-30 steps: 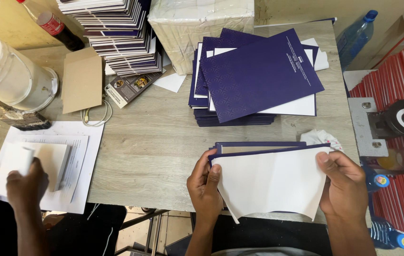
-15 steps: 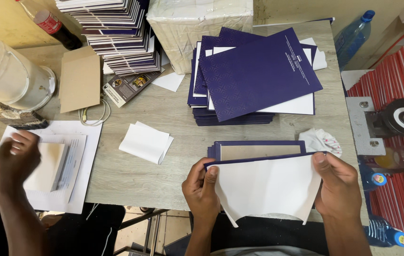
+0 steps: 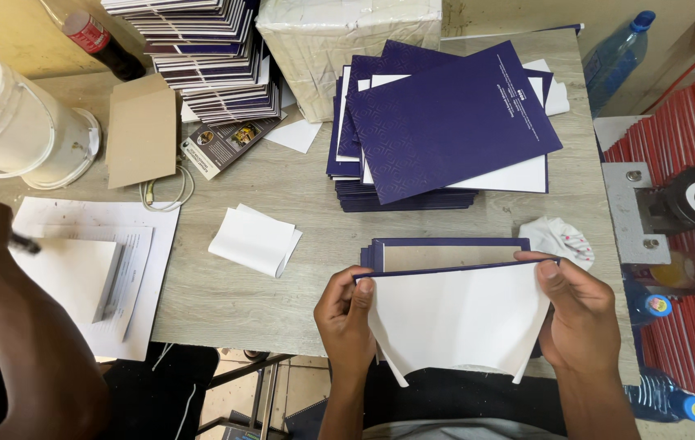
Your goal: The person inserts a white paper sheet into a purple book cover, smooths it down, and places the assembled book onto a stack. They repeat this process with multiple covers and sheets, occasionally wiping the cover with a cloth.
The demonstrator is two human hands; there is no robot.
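- Head view, only angle there is: the left hand point(image 3: 347, 314) and the right hand point(image 3: 580, 314) each pinch one end of a dark blue card cover with a white inside face point(image 3: 457, 318), held up off the near edge of the grey wood-look table point(image 3: 282, 187), fold line on top, white flap hanging toward the person.
- Both hands are closed on that cover, thumbs at the front. It's tented, not pressed flat, so I'd say this one is mid-fold.
- Right behind it lies a short stack of folded blue covers with a tan inside showing point(image 3: 449, 254), which looks like the finished pile so far.
- Further back is a much taller heap of flat blue covers point(image 3: 445, 122), so I'd guess loads are left.
- Off to the side, a loose folded white sheet point(image 3: 253, 239) and a crumpled white cloth with red dots point(image 3: 559, 240).
- A co-worker's arm point(image 3: 13, 310) at the left edge is over white papers point(image 3: 94, 261), gripping something dark, can't tell what.
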